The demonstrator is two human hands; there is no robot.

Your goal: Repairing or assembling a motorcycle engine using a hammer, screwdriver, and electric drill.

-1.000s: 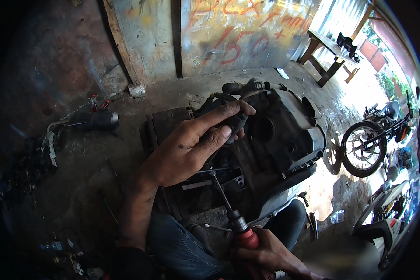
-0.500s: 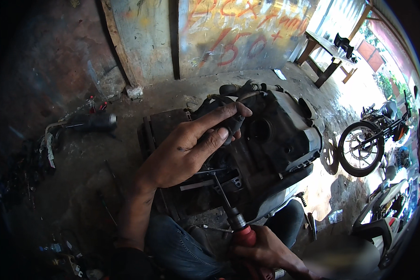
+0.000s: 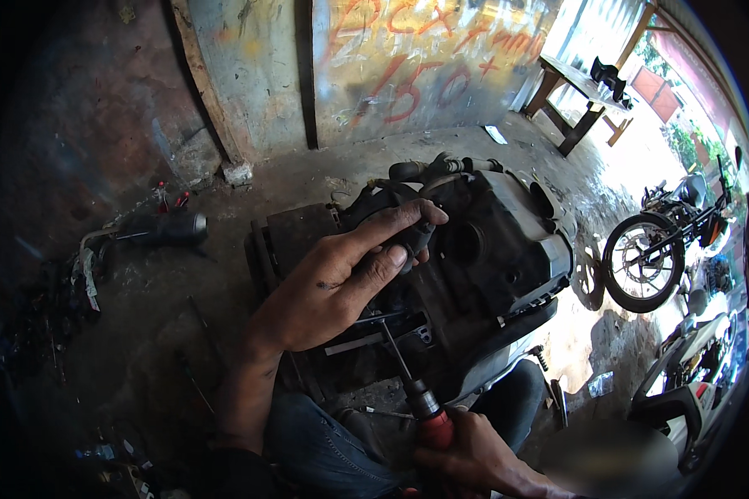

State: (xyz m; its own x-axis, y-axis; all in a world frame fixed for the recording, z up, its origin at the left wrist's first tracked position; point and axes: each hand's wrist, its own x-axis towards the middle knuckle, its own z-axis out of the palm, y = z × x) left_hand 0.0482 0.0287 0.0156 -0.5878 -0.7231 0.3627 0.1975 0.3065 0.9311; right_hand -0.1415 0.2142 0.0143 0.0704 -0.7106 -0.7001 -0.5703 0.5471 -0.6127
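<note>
My left hand (image 3: pixel 320 287) is closed round a short black part (image 3: pixel 416 239), pinched between thumb and fingers above a dusty black plastic housing (image 3: pixel 508 224). What kind of part it is, I cannot make out. In my right hand (image 3: pixel 470 449) is a red power drill (image 3: pixel 434 431) with a metal chuck and a long thin bit (image 3: pixel 398 353). The bit slants up and away from me, its tip near a flat metal strip (image 3: pixel 374 339) below my left hand. Whether the tip touches anything is unclear. A round opening (image 3: pixel 472 243) shows in the housing, right of the held part.
My jeans-covered legs (image 3: pixel 324 445) flank the work. A black cylinder with a light end cap (image 3: pixel 171 228) lies on the floor at left. Rods and small parts lie nearer. Motorcycles (image 3: pixel 645 264) stand at right; a wooden table (image 3: pixel 578 83) is farther back by the painted metal wall (image 3: pixel 424 66).
The view has shifted slightly. Both hands keep the same hold, and the drill stays in nearly the same place against the housing.
</note>
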